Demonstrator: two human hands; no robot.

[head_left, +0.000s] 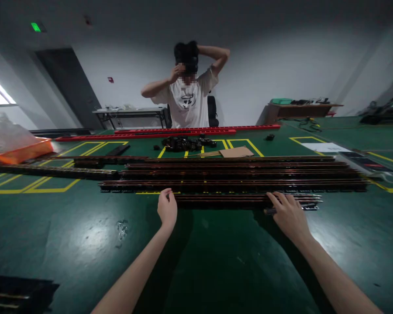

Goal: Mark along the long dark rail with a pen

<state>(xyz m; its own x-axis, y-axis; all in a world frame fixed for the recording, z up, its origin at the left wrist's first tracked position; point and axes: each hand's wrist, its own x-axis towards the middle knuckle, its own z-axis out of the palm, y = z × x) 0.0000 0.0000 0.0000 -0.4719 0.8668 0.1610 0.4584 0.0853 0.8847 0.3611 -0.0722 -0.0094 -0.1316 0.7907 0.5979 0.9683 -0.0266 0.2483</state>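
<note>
A long dark strip with thin reddish lines (pixel 222 200) lies across the green table, in front of a group of similar strips (pixel 236 174). At its left end is my left hand (pixel 167 211), fingers pinched together round that end. My right hand (pixel 288 214) rests over the right part of the same strip, fingers bent with their tips on it. A short dark handle-like object (pixel 269 211) juts out from under that palm; its kind is hidden. Shiny metal shows beyond the right fingers.
Across the green table (pixel 216 261) a person (pixel 190 100) has both hands raised to headgear. Red rails (pixel 183 131), a heap of black parts (pixel 186 143) and cardboard (pixel 237 151) lie farther back. An orange tray (pixel 26 150) stands left; another dark bundle (pixel 19 292) is near left.
</note>
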